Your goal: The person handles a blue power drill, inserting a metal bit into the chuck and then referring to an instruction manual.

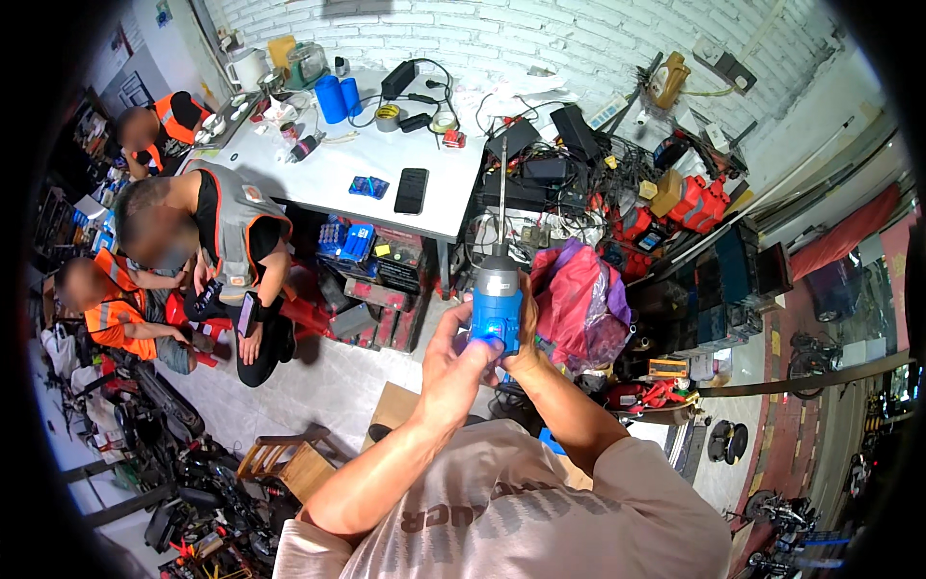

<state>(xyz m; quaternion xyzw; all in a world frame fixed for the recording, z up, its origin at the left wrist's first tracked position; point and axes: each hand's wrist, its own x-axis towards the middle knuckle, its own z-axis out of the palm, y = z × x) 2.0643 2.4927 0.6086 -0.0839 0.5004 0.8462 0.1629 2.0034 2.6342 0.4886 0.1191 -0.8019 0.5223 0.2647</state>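
A blue and grey power drill (497,309) is held in front of my chest, its long thin metal bit (503,193) pointing away toward the wall. My left hand (451,365) is closed on the drill's left and near side, the thumb pressed on its blue body. Around its right side wraps my right hand (526,333), partly hidden behind the tool. Past the drill to the left, a black phone (411,191) and small blue packets (368,186) lie on the white table (333,179).
Cables and black boxes (550,169) are heaped right of the table. A pink and purple bag (579,304) is close to my right hand. At left sit several people in orange or grey vests (231,207). A wooden chair (299,463) stands behind on the left.
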